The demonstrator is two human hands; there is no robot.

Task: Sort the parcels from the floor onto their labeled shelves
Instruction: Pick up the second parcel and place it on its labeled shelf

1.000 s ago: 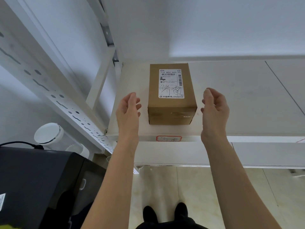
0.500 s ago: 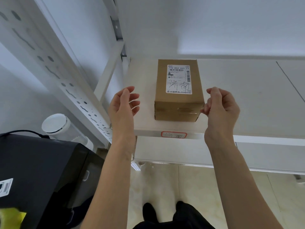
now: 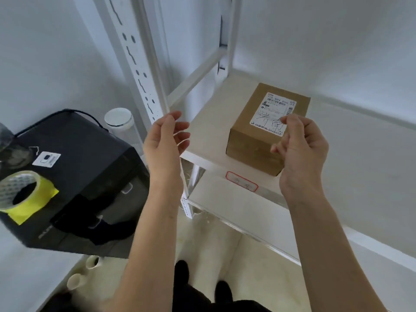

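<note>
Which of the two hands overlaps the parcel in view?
The right hand: its curled fingers cover the brown parcel's near corner. The left hand is clear off its side.

White shelf (image 3: 211, 122) w/ red-edged label (image 3: 242, 184) on front edge; brown parcel (image 3: 254, 140) sits near its front.

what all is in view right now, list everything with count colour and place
cardboard box: 1, brown with a white shipping label, on the shelf near its front edge
shelf: 1 board, off-white, on a white metal rack, right half of view
shelf tag: 1, white with red border, on the shelf's front edge below the box
black machine: 1, black, left of the rack
tape roll: 1, clear with a yellow end, on top of the machine
canister: 1, clear with white lid, behind the machine
left hand: 1, open, empty, left of the box
right hand: 1, fingers curled, empty, in front of the box
shoes: 2, black, on the floor
</note>
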